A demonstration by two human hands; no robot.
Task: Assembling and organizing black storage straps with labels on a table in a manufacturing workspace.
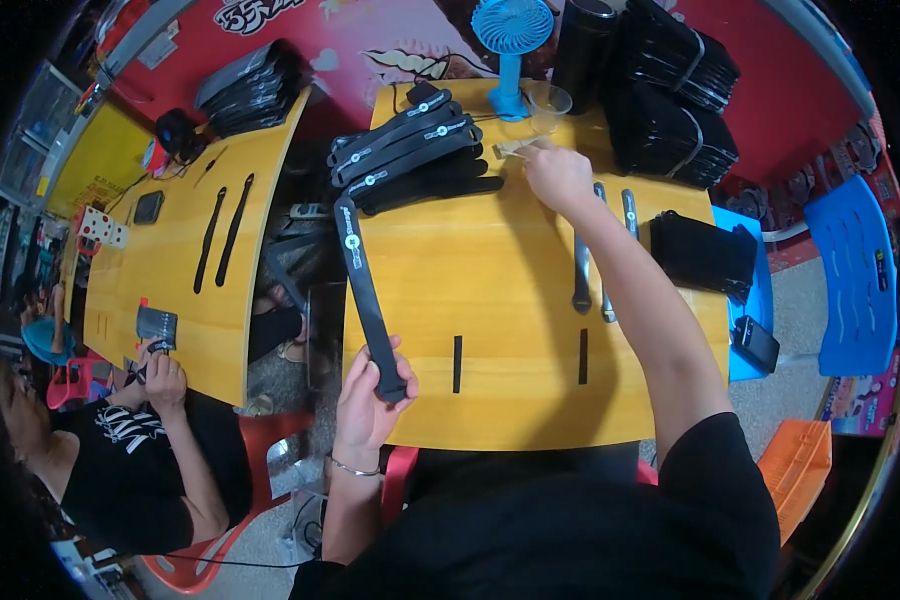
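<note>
My left hand point(368, 402) grips the lower end of a long black strap point(363, 268) with white print, which slants up and away over the table's left side. At the far side of the table, my right hand point(560, 178) is closed and turned downward beside a small tan bundle point(515, 148). Its fingertips are mostly hidden, so what they pinch does not show. Ahead of the left hand lies a pile of similar black straps point(410, 150). Two straps, one of them a dark strap point(581, 262), lie under and beside my right forearm.
The wooden table point(510, 415) bears two short black strips, a blue fan point(511, 50), a clear cup point(550, 100), a black cylinder point(582, 45) and banded black packets point(675, 135). A blue chair point(855, 280) stands right. At a left table point(195, 335), another person handles a small item.
</note>
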